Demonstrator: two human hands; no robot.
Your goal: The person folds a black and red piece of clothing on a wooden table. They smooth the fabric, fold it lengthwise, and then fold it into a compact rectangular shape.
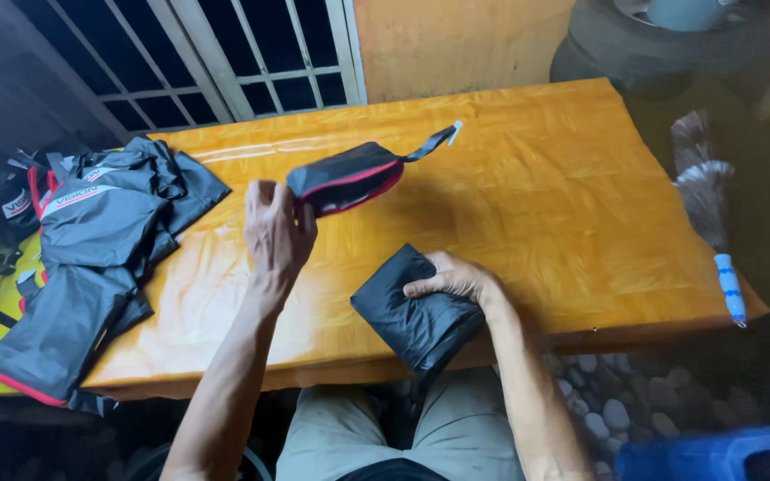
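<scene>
Hands at work over an orange wooden tabletop [563,178], seen from above. Left hand [276,233] is raised, its fingers [265,198] pinched on the end of a small black pouch with red piping [347,176], which hangs just above the wood, strap trailing. Right hand [454,276] lies flat, fingers spread narrow, pressing a folded black bundle [413,312] at the near edge. Judged step: pouch in hand, bundle compacted and held ready. Bringing the two together would call for an opened pouch mouth. Unfolded black garments [100,240] lie at the left end; a brush [710,205] rests at the right.
</scene>
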